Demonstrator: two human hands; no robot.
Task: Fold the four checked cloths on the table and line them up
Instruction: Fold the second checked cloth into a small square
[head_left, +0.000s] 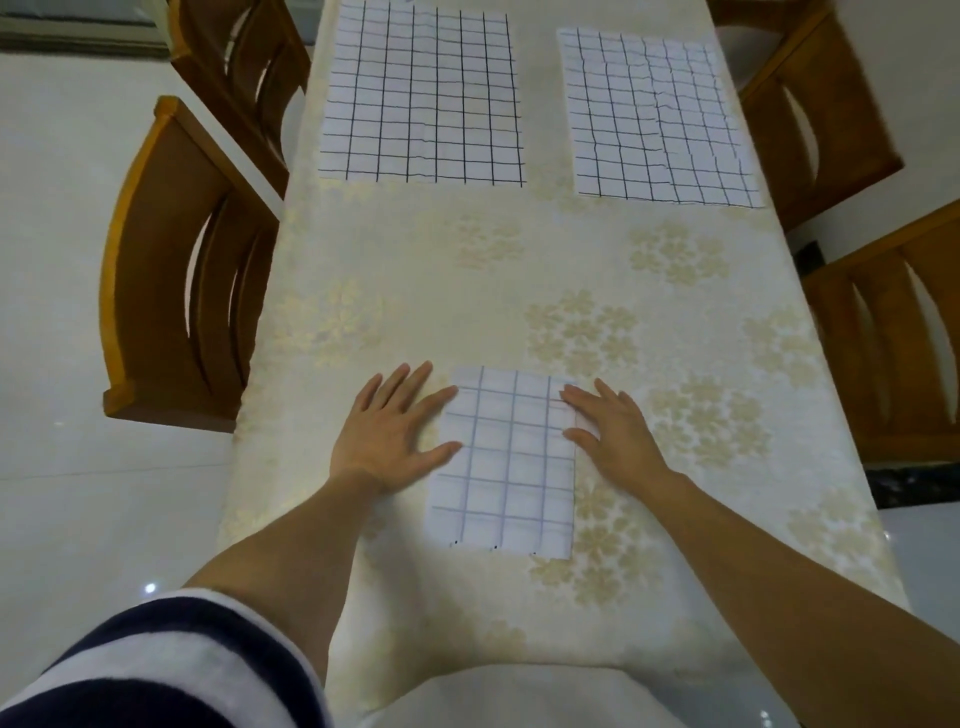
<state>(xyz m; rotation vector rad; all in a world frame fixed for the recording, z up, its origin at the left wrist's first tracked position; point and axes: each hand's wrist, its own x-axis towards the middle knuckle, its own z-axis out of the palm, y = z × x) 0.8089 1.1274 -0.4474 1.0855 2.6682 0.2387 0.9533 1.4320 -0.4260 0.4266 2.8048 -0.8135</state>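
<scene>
At the near middle of the table (519, 270), the folded cloth (504, 462) lies flat. The left hand (387, 434) and right hand (615, 434) are both spread, fingers straight, pressing its side edges, smoothing the fold, I'd say. Beyond, the far-left cloth (421, 98) and far-right cloth (660, 119) lie unfolded. Next up, likely a long reach for one.

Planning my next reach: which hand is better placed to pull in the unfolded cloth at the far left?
Probably left. The left hand lies flat at the left edge of the folded cloth, on the same side as the far-left cloth; the right hand would need to cross over.
</scene>
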